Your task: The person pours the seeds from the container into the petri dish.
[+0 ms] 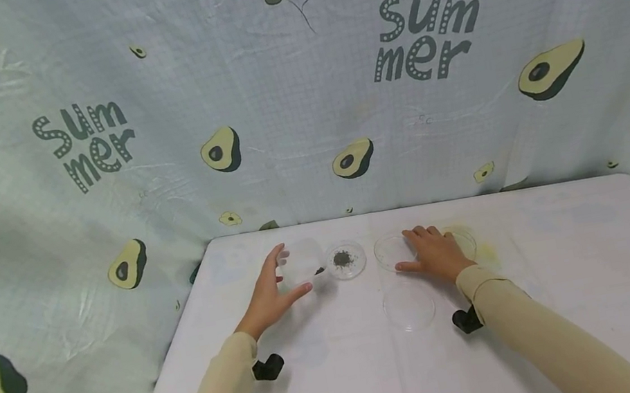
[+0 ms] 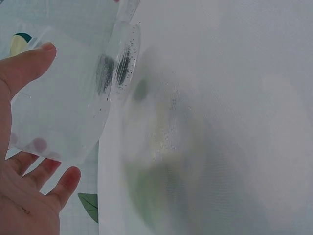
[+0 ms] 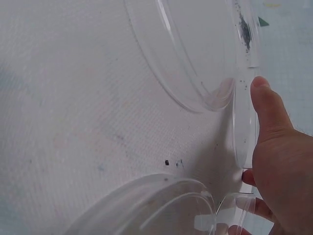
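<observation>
My left hand curls its thumb and fingers round a clear plastic cup that holds a few dark grains. The left wrist view shows the cup between thumb and fingertips. Just right of the cup stands a small clear dish with dark powder. My right hand lies flat on the table, its straight fingers resting on an empty clear dish. In the right wrist view the thumb touches a thin clear rim.
Another empty clear dish lies on the white table in front of my right hand. A further dish with a yellowish stain shows behind that hand. An avocado-print cloth backs the table on all sides.
</observation>
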Motion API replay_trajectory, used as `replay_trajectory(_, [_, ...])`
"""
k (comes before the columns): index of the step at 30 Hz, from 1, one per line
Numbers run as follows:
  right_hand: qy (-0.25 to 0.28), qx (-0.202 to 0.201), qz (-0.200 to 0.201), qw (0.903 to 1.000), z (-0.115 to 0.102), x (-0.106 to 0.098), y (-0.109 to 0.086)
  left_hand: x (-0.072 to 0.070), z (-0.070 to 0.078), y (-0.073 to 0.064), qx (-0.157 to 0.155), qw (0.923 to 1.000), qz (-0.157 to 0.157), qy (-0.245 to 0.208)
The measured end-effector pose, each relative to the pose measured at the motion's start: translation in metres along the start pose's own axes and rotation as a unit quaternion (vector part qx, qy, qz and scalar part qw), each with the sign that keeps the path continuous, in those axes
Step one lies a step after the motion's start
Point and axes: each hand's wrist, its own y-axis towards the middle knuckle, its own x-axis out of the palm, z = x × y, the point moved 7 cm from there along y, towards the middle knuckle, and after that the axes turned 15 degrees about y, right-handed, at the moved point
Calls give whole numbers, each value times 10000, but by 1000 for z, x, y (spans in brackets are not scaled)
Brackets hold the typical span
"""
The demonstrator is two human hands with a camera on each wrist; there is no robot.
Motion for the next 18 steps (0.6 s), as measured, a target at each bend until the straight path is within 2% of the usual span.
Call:
replay_trajectory(10, [-85,-45,-22,10000,-1,-2,-1,4,10,9,210,9997,32,-81])
replay_trajectory(18, [-103,-90,-68,9999,-2,-4,-3,8,16,14,115,9999,-38,-7])
